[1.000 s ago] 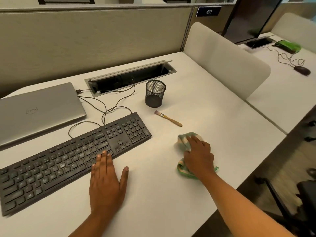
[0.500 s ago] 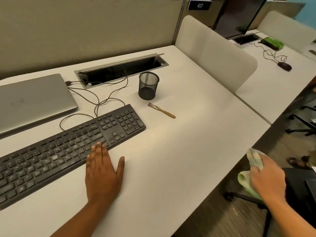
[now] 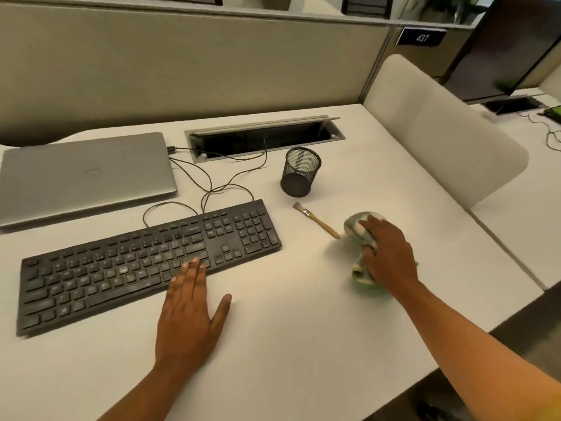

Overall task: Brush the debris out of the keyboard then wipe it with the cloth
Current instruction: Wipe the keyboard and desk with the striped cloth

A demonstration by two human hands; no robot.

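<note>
A black, dusty keyboard [image 3: 145, 259] lies across the left half of the white desk [image 3: 288, 329]. My left hand [image 3: 191, 311] rests flat on the desk at the keyboard's near edge, fingertips touching the lowest key row. A small wooden-handled brush [image 3: 317, 220] lies to the right of the keyboard, bristles pointing away from me. Just right of the brush's handle end, my right hand [image 3: 390, 256] presses down on a crumpled green and white cloth [image 3: 359, 230] lying on the desk.
A closed grey laptop [image 3: 82, 177] sits behind the keyboard, with cables [image 3: 212, 183] running to an open cable tray [image 3: 264, 136]. A black mesh cup [image 3: 299, 172] stands behind the brush. A beige divider [image 3: 440, 132] borders the desk's right side; the desk edge is near right.
My right hand, which half a second ago held the cloth off the desk's right edge, has brought it back onto the desk beside the brush. My left hand has stayed at the keyboard.
</note>
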